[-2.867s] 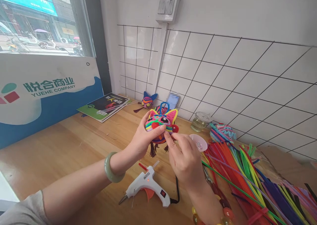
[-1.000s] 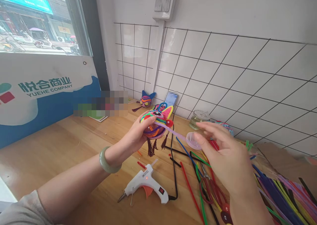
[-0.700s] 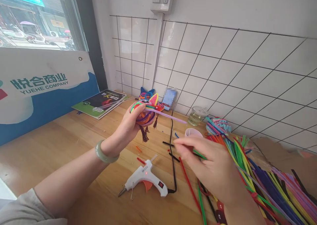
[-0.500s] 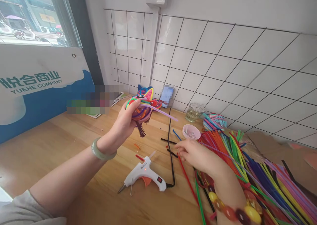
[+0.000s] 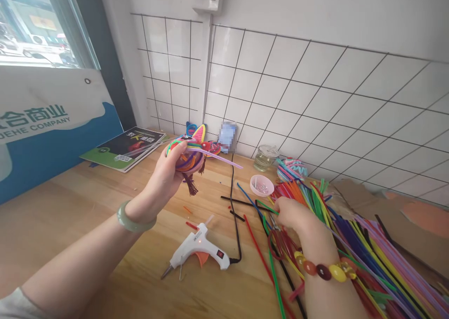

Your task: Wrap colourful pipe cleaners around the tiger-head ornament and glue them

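Note:
My left hand [image 5: 170, 167] is closed around a colourful pipe-cleaner craft piece [image 5: 191, 157], raised over the table. It has a yellow-edged pink pointed ear, red and purple parts and dark brown tassels. A lilac pipe cleaner [image 5: 224, 160] sticks out from it to the right. My right hand [image 5: 293, 213] is low among loose pipe cleaners, its fingers bent together by a green pipe cleaner [image 5: 265, 206]; what they pinch, if anything, is hidden. Just below those fingers lie red-handled scissors [image 5: 275, 245]. A white glue gun [image 5: 199, 246], its light lit, rests between my arms.
A pink bowl [image 5: 262, 185] of small clear bits and a lidded glass jar [image 5: 265, 159] stand toward the wall. Many pipe cleaners [image 5: 372, 253] spread across the right. The glue gun's black cord [image 5: 232, 192] runs back over the table. Booklets [image 5: 122, 148] lie at left.
My right hand has moved right and away from the dark pieces by the cord, into the pipe cleaners beside the scissors. My left hand still holds the craft piece. The view has shifted right.

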`<action>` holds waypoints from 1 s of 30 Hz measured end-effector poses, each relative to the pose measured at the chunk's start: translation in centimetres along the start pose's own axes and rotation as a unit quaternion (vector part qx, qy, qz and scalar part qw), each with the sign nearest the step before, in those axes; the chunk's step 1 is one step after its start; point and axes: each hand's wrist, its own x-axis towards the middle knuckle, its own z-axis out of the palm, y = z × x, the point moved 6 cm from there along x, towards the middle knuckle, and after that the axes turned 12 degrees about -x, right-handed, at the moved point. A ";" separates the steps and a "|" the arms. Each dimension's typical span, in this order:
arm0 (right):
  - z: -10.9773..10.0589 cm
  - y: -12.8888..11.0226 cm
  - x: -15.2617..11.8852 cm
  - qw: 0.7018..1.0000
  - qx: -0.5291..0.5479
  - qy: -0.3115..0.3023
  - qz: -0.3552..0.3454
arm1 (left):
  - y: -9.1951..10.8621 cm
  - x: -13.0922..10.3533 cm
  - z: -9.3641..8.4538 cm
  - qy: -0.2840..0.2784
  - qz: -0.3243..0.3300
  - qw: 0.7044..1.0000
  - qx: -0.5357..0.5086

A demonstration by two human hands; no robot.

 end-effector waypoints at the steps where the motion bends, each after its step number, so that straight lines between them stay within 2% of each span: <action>1: 0.3 -0.1 -0.3 1.000 -0.002 -0.001 -0.002 | 0.1 0.1 0.0 -0.001 0.008 1.000 0.006; 4: 1.3 -0.6 -1.3 1.000 -0.008 0.007 -0.022 | 0.1 0.2 -0.4 0.009 0.023 1.000 -0.013; 8: 3.2 -1.5 -3.1 0.998 -0.011 0.028 -0.052 | -0.2 0.2 -0.7 0.008 0.001 1.000 -0.027; 11: 4.2 -1.4 -4.1 0.997 -0.016 0.060 -0.046 | -0.3 0.1 -0.7 0.019 -0.011 0.999 -0.040; 15: 5.3 0.5 -4.3 0.994 0.004 0.106 -0.030 | -0.6 0.1 -0.6 0.035 -0.050 0.995 -0.073; 18: 5.3 2.5 -4.2 0.979 0.096 0.175 -0.041 | -1.0 0.2 -0.5 0.042 -0.098 0.988 -0.110; 20: 4.4 3.0 -4.5 0.958 0.169 0.225 -0.050 | -1.3 0.1 -0.4 0.049 -0.128 0.982 -0.131; 22: 2.9 2.4 -5.1 0.933 0.243 0.255 -0.076 | -1.5 0.0 -0.4 0.060 -0.145 0.978 -0.139; 24: 0.9 0.3 -6.0 0.911 0.297 0.254 -0.132 | -1.7 -0.2 -0.3 0.067 -0.155 0.975 -0.143; 27: -3.1 -2.7 -7.9 0.879 0.311 0.324 -0.157 | -1.8 -0.5 -0.1 0.073 -0.169 0.971 -0.150; 30: -6.1 -6.0 -9.0 0.871 0.284 0.346 -0.203 | -1.9 -0.7 0.1 0.079 -0.178 0.969 -0.153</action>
